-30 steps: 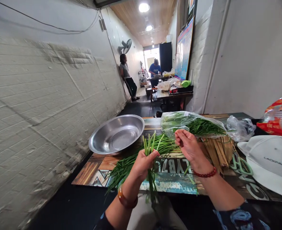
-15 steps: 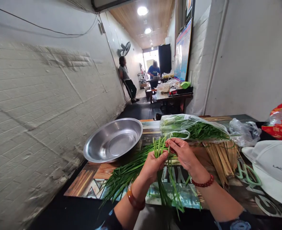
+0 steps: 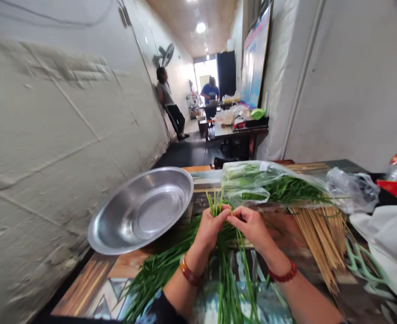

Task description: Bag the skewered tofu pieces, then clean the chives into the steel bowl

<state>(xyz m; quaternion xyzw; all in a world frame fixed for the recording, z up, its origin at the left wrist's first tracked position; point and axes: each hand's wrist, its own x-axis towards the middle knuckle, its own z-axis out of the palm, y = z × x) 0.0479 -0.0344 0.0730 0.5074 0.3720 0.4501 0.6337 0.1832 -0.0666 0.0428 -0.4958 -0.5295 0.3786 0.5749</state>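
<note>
My left hand is closed around a small bunch of garlic chives, their pale stem ends poking up above the fist and the green leaves hanging below. Close against it, my right hand pinches a few chive strands between thumb and fingertips; the exact spot of the pinch is partly hidden. Under and behind my left forearm, a loose pile of chives lies on the patterned table. More chives sit inside a clear plastic bag beyond my hands.
A wide metal basin stands at the left. To the right lie bamboo skewers, green-handled scissors, a white cap and a crumpled plastic bag. Two people are far back, near another table.
My right hand has come down and in against my left hand, with the strands in its pinch. The view has tilted and shifted slightly, so the basin appears larger and further left.
</note>
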